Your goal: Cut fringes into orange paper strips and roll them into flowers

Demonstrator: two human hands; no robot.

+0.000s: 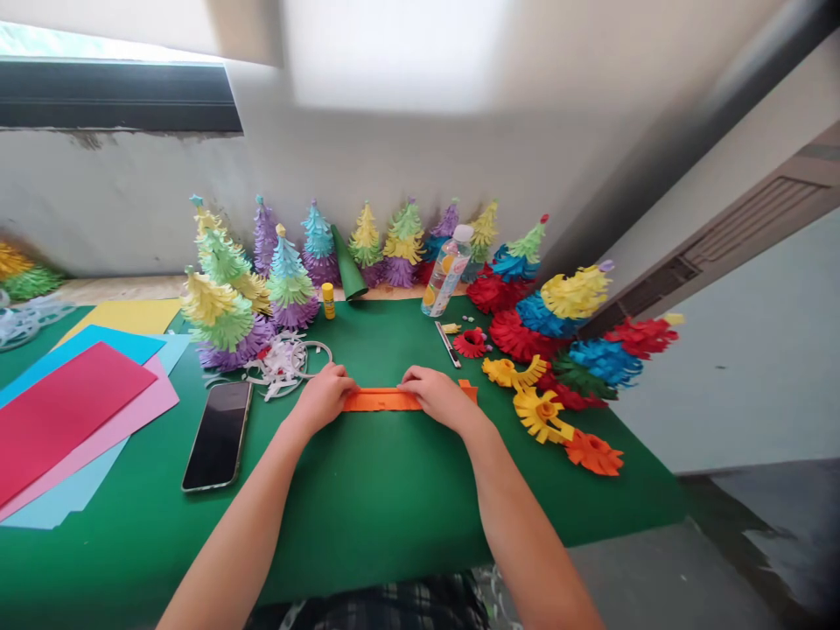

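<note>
An orange paper strip [382, 401] lies crosswise on the green tabletop [387, 481], folded lengthwise, with small cuts showing along its near edge. My left hand [324, 395] pinches its left end. Farther right along the same strip, the fingers of my right hand [433, 392] are closed on its upper edge, and the right end sticks out past that hand. Left of my left hand is a pile of white paper scraps [282, 363]. Curled fringed strips in yellow [542, 415] and orange [594, 452] lie to the right of my right hand.
Several fringed paper trees [289, 280] line the wall, around a green paper cone [349, 267]. A glue stick [328, 301], a bottle [447, 271] and a cutter knife [447, 344] are nearer. On the left are a phone [218, 436] and coloured paper sheets [79, 411].
</note>
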